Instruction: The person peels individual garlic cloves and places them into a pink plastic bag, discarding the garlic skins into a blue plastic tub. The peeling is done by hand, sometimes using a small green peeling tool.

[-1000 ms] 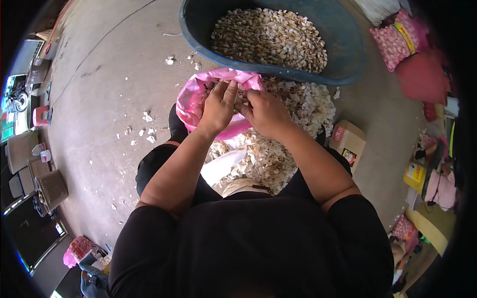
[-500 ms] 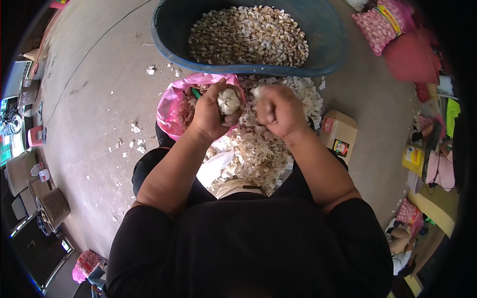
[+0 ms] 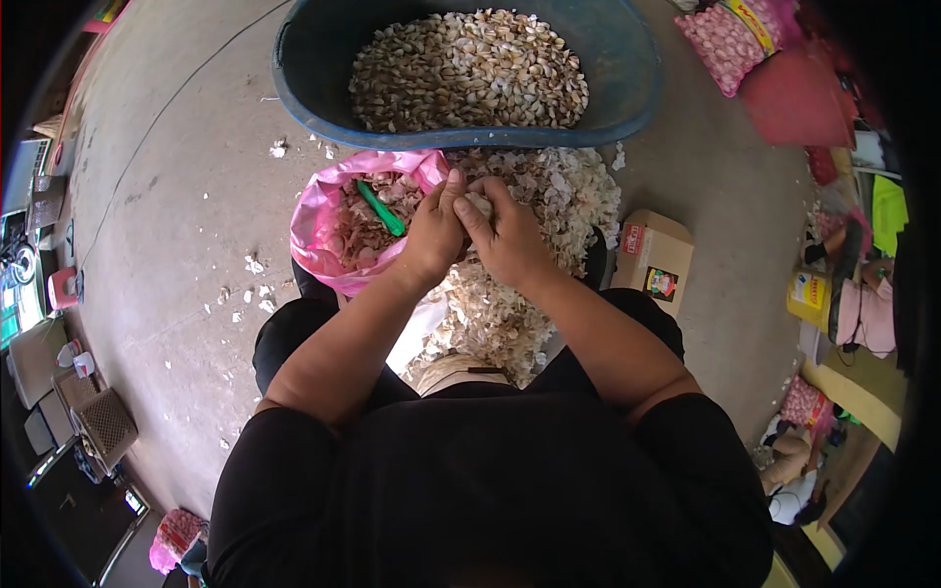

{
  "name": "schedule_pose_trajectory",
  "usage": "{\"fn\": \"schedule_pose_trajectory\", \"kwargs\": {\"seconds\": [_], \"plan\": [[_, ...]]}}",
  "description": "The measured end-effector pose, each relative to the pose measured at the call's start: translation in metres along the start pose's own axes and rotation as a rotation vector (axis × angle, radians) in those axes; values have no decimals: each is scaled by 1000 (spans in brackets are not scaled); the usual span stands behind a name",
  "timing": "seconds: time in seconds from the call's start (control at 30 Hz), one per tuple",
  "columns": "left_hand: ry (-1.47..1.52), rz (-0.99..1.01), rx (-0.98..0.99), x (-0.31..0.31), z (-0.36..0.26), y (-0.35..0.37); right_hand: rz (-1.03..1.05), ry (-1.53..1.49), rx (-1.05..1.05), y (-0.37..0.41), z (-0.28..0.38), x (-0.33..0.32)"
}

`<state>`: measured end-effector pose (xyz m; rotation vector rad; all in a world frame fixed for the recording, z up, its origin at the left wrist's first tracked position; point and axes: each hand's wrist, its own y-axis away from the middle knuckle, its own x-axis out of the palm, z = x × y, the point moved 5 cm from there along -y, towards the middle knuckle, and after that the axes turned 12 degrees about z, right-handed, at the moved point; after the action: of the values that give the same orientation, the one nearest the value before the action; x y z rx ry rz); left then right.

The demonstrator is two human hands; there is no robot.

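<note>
A pale, rounded piece of garlic (image 3: 478, 204) is held between the left hand (image 3: 433, 235) and the right hand (image 3: 512, 240), over the heap of dry, papery white-and-tan skins (image 3: 500, 309) and just beside the rim of the pink plastic bag (image 3: 319, 186). The fingers of both hands are closed about the garlic; what is enclosed in the left palm cannot be told. A bright green, elongated handle (image 3: 380, 208) is seen lying in the bag, untouched. Beyond the hands, loose garlic cloves (image 3: 470, 73) are contained in the large blue oval plastic tub (image 3: 461, 139).

For good handling, the garlic is best steadied by the left fingers and worked by the right thumb with firm, even pressure, so that the cloves are not bruised.

Red and dark printed labels are borne by the brown cardboard box (image 3: 678, 238), and lettering is carried by the yellow plastic container (image 3: 810, 294) and by the yellow band on the pink mesh sack (image 3: 716, 54), but none can be read with certainty
</note>
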<state>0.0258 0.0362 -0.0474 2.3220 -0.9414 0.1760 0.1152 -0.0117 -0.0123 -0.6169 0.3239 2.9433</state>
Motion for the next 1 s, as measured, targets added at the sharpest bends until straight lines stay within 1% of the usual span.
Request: {"fn": "schedule_pose_trajectory", "kwargs": {"seconds": [0.07, 0.1, 0.13, 0.17, 0.2, 0.27, 0.33, 0.37, 0.43, 0.47, 0.53, 0.57, 0.6, 0.63, 0.73, 0.8, 0.83, 0.87, 0.9, 0.93, 0.97, 1.0], "plan": [[-61, -82, 146, -6, 17, -12, -57, 30, -2, 2, -1, 2], [-91, -124, 219, -3, 9, -11, -48, -4, 2, 1, -1, 2], [-11, -144, 266, 3, 3, -6, -38, -37, 6, 0, -2, 0], [-119, -141, 246, 4, -1, -2, -30, -69, 9, -3, -3, -1], [-227, -136, 226, 4, -4, 1, -63, -167, -55, -6, -7, -2], [-163, -111, 172, 5, -5, 1, -130, -363, -183, -12, -17, -2], [181, -67, 101, 6, -1, -3, -149, -394, -162, -14, -17, -4], [187, -16, 69, 7, -2, -5, -158, -409, -151, -14, -16, -6], [202, 85, 8, 7, -3, -7, -174, -361, -77, -12, -14, -9], [217, 61, 21, 7, -4, -9, -181, -335, -39, -10, -14, -10], [252, 10, 47, 10, -3, -10, -281, -63, -146, -7, -2, -16], [125, -14, 99, 12, -5, -8, -331, 71, -200, -4, 4, -17], [-5, -36, 149, 16, -7, -5, -349, 103, -213, -1, 5, -17], [-135, -56, 200, 18, -10, -4, -312, 76, -177, -2, 3, -17], [233, -108, 52, 19, 0, -4, -228, -25, -78, -2, -6, -23], [277, 13, -16, 18, 4, -8, -207, -123, -23, -9, -16, -27], [298, 73, -49, 15, 7, -10, -175, 1, -21, -11, -21, -30], [350, 186, -17, 13, 12, -14, -141, 125, -22, -14, -29, -33], [232, 136, 61, 9, 12, -19, -105, 248, -22, -16, -37, -35], [114, 84, 137, 8, 13, -22, -197, 318, -174, -15, -36, -39], [-3, 27, 213, 7, 13, -23, -123, 116, -16, -15, -52, -37], [-74, -4, 214, 10, 6, -19, -36, -84, 136, -14, -54, -32]]}}
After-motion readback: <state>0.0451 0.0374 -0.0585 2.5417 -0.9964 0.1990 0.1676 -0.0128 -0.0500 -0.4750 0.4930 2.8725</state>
